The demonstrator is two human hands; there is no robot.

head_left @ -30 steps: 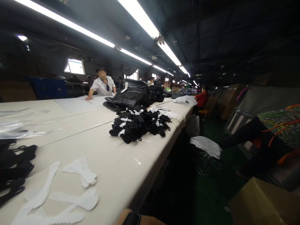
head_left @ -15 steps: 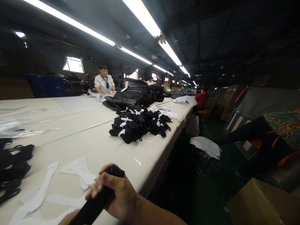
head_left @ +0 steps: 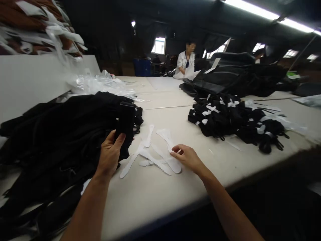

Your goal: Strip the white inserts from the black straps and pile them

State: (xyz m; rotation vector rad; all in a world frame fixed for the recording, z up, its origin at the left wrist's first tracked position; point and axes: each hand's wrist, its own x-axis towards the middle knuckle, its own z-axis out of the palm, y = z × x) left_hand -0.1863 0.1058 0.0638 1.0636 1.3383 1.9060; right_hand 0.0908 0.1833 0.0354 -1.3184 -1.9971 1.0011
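My left hand [head_left: 110, 150] is wrapped round a folded black strap [head_left: 125, 118], which stands up above the fingers beside a heap of black straps [head_left: 62, 127]. Over the table [head_left: 155, 204], my right hand [head_left: 187, 156] has thumb and forefinger close together at the edge of a white serrated strip [head_left: 174, 164]. Whether the fingertips grip that strip is too small to tell. Several more white serrated strips [head_left: 157, 161] lie loosely crossed between the hands.
Bundled black straps with white bands [head_left: 225, 115] lie at the right. Black bags [head_left: 225, 78] are piled behind them. Clear plastic [head_left: 100, 83] lies at the back left. A person [head_left: 185, 62] stands across the table.
The view has swung left. My right hand has left the black strap and moved to the white strips. The strap now stands upright in my left hand.
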